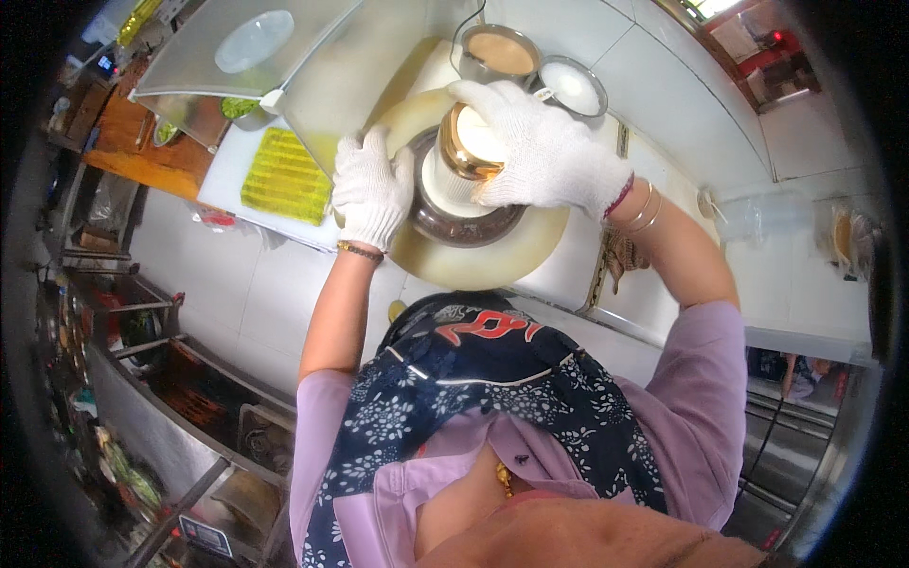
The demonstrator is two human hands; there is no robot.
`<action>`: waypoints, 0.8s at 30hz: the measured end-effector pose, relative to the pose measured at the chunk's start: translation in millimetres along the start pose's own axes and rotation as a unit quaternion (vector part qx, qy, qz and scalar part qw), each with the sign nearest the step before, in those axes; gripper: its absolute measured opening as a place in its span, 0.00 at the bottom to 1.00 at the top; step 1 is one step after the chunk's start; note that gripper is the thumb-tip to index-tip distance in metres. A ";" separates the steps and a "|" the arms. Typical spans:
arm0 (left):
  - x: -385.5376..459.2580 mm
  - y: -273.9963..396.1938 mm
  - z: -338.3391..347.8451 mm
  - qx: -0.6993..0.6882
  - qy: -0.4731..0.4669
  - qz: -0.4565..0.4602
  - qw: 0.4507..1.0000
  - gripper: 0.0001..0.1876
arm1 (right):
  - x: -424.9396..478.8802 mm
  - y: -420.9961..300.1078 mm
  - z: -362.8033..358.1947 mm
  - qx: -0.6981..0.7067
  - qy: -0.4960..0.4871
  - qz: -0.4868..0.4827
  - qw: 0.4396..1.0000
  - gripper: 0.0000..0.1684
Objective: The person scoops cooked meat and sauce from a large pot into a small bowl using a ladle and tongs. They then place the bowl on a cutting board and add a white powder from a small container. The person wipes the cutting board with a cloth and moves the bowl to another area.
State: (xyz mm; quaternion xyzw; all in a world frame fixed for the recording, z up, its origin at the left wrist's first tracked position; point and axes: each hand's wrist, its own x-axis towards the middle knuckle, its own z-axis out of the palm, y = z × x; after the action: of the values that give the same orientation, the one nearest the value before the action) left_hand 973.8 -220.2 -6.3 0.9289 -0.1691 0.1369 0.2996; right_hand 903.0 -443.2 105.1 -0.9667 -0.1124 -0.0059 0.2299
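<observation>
My right hand (543, 153), in a white knitted glove, wraps around the upper part of a white, ribbed, upright vessel-like object (442, 179) with a shiny gold band (454, 145). Its exact kind is unclear. A dark round base or dish (461, 233) surrounds its foot. Beneath that lies a thick, pale yellow round board (490, 266). My left hand (373, 188), gloved alike, is at the board's left side with its thumb apart, near the dark dish. Its fingertips curl partly out of sight, so a grip there cannot be made out.
Behind the board stand a metal pot of brown liquid (501, 51) and a bowl of white contents (572, 85). A clear panel (334, 85) rises at left. A yellow-green striped towel (284, 177) lies beside a pot of chopped greens (245, 113). Metal racks (170, 426) line the lower left.
</observation>
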 end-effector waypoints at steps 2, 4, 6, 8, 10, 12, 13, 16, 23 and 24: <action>17.9 28.6 -21.9 -0.039 0.052 0.078 0.995 0.16 | -6.2 -1.8 -1.1 0.056 0.053 0.015 0.997 0.55; 32.8 53.2 -35.8 -0.210 0.019 0.111 0.971 0.14 | -15.9 -13.5 -5.8 0.142 0.080 0.074 0.984 0.47; 38.1 86.8 -44.8 -0.369 -0.049 0.074 0.925 0.12 | -9.8 4.7 10.9 0.349 0.124 0.075 0.926 0.38; 35.8 97.8 -32.4 -0.324 -0.017 0.157 0.933 0.12 | -1.4 4.3 20.7 0.480 0.166 0.084 0.857 0.24; 34.7 104.2 -24.7 -0.250 0.005 0.227 0.941 0.12 | 10.0 20.6 46.1 0.436 0.221 0.110 0.865 0.23; 34.7 96.1 -16.8 -0.230 0.003 0.236 0.944 0.12 | 13.2 21.2 56.1 0.447 0.241 0.113 0.854 0.22; 33.3 93.9 -12.4 -0.216 -0.004 0.230 0.949 0.13 | 12.9 21.8 58.5 0.450 0.249 0.112 0.850 0.22; 36.2 85.6 -2.4 -0.108 0.057 0.323 0.939 0.13 | 13.7 28.5 70.9 0.427 0.282 0.097 0.854 0.23; 25.3 76.5 2.9 -0.080 0.061 0.334 0.937 0.13 | 3.1 18.4 77.6 0.389 0.327 0.096 0.856 0.30; 25.4 78.6 1.8 -0.090 0.054 0.330 0.938 0.13 | -0.6 15.5 71.9 0.394 0.305 0.096 0.862 0.33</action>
State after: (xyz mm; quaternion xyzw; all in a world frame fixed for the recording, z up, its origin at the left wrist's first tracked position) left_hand 965.9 -287.1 41.5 0.7811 -0.4617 0.2624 0.3283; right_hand 903.0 -424.8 34.0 -0.7517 0.0638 -0.2334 0.6135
